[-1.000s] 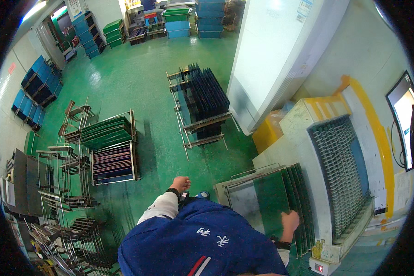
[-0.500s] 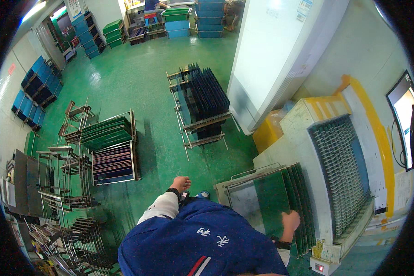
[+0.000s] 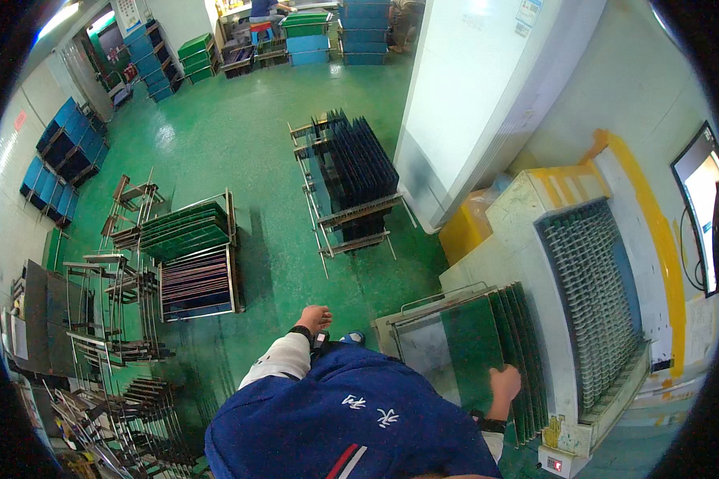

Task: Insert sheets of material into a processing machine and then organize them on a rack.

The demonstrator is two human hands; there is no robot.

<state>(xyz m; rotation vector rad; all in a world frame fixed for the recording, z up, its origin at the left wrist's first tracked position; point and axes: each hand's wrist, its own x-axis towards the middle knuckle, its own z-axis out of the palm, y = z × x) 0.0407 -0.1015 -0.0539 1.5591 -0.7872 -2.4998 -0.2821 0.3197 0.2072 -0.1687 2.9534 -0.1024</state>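
Note:
My right hand is closed at the edge of a green panel, one of several thin flat panels standing in a rack at my right. Its fingers are curled, and the panel hides part of the grip. In front of my body, above the floor, my left hand hangs loose with nothing in it. A dark band circles that wrist below a white sleeve.
A metal rack of dark panels stands ahead. Green panels fill another rack at the left, beside bare metal frames. On my right are a pale machine with rows of rollers and a monitor. Someone sits far back.
My hands and the panels stay in the same place. The person at the far back has shifted slightly.

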